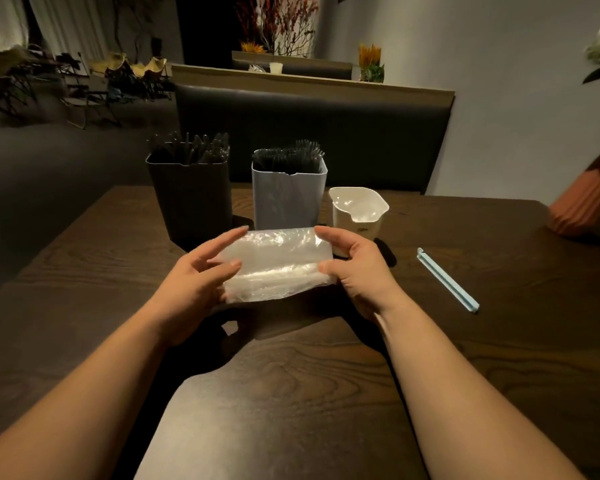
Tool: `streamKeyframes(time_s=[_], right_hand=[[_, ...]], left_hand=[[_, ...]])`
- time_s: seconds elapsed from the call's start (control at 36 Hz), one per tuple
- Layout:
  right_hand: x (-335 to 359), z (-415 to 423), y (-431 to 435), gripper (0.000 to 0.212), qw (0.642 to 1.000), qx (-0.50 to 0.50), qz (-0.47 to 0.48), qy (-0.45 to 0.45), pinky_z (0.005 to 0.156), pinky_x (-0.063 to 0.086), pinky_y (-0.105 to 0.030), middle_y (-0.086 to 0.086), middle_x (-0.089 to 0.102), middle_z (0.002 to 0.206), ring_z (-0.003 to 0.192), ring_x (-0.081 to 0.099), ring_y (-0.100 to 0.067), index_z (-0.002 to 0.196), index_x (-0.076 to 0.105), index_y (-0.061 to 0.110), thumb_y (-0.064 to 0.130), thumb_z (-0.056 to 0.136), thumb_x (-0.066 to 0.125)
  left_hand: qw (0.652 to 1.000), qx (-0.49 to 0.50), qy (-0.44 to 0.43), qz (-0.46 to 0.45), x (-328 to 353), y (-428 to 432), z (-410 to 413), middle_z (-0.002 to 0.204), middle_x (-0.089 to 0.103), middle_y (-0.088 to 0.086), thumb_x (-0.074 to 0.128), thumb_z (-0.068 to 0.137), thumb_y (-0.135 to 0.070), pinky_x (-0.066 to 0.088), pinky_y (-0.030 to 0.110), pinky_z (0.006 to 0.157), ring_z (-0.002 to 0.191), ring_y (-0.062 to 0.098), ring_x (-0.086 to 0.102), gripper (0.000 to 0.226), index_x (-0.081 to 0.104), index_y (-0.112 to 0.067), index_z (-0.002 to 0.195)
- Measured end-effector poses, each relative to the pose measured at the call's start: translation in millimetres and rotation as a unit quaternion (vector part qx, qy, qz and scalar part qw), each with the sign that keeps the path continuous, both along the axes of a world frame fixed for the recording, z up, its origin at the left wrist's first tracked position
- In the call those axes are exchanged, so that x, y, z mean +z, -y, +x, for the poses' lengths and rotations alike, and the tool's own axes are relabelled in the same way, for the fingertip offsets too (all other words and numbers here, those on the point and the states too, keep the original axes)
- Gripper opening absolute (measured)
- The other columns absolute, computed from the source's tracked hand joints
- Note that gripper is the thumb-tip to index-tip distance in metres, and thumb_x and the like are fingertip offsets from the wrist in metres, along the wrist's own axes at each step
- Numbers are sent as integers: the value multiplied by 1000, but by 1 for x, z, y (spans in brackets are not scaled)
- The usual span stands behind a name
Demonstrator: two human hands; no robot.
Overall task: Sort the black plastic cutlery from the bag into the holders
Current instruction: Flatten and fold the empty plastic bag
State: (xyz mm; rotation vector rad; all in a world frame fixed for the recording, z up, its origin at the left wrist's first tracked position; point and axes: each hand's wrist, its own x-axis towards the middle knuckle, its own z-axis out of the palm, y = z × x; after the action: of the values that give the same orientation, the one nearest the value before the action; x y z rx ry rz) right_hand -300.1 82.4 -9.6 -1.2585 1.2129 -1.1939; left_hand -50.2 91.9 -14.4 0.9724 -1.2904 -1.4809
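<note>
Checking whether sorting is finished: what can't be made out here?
Head view:
- Cutlery types in the black holder: dark, dim light.
- Inside the folded bag: glare; left hand and right hand cover its ends.
- Print on the cream cup: too small.
- Orange vase: cut by right edge.

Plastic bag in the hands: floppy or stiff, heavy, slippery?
Probably floppy: the plastic bag is thin, wrinkled film, folded over between the left hand and right hand. Likely very light: it looks flat and see-through, with no cutlery visible inside. Possibly slippery, given its glossy sheen.
</note>
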Motion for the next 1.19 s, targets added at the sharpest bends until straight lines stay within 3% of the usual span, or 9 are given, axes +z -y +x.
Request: streamKeyframes(time_s=[0.11,0.22,0.33,0.44,0.58,0.69,0.86,1.03,1.19], right_hand=[[2,-6,0,59,1000,12,15,-15,89,60,-41,4,65,129,117,65,-20,123,70,29,-15,84,64],[18,-26,0,37,991,-85,-29,-100,76,60,-31,5,65,121,106,68,-19,123,67,25,6,92,67],[21,-77,3,38,831,-354,39,-426,99,36,-42,1,57,125,126,45,-27,130,59,25,29,93,66],[13,-107,6,41,742,-336,278,-509,101,38,-51,-16,56,118,120,46,-36,124,59,10,30,90,71],[10,-104,8,21,784,-286,248,-492,75,49,-38,-13,63,101,94,60,-32,110,67,9,15,90,68],[25,-75,-2,15,890,-196,114,-395,62,47,-28,2,64,97,85,60,-13,102,69,26,16,91,70],[30,-11,-20,17,947,-81,-65,-303,71,51,-24,10,67,95,89,63,-7,101,71,31,19,89,74],[32,46,-25,16,901,-14,-263,-345,80,53,-26,16,64,90,86,59,-6,92,72,20,11,81,80],[14,101,-33,13,844,-22,-393,-364,78,49,-51,7,72,94,94,59,-22,91,77,21,19,80,72]], left_hand=[[996,49,74,0,-8,-3,-15,107,68,13,60,94,2,55,20,61,69,7,69,33,73,-22,112],[996,69,61,12,-15,-1,-17,117,70,9,61,91,9,59,26,74,92,16,74,39,75,-22,110],[994,95,60,1,-17,4,-10,122,69,4,66,90,2,57,40,92,107,23,70,39,73,-29,113],[992,100,76,-20,-19,8,-11,124,68,-1,70,88,0,56,38,95,109,18,69,39,73,-29,113],[988,104,104,-44,-21,8,-13,125,66,-2,71,86,3,56,33,89,110,19,67,42,72,-31,112],[979,121,145,-77,-20,6,-12,124,63,-4,70,88,3,56,31,89,110,15,64,43,69,-31,113],[983,93,143,-62,-15,1,-6,129,60,-2,69,87,3,57,33,91,116,19,60,44,72,-35,108],[999,-3,2,-38,11,-15,2,120,70,8,73,87,-31,60,47,82,111,31,68,30,73,-20,115],[985,128,51,-100,22,-50,40,110,69,3,70,91,-22,62,45,81,102,28,68,10,75,-29,96]])
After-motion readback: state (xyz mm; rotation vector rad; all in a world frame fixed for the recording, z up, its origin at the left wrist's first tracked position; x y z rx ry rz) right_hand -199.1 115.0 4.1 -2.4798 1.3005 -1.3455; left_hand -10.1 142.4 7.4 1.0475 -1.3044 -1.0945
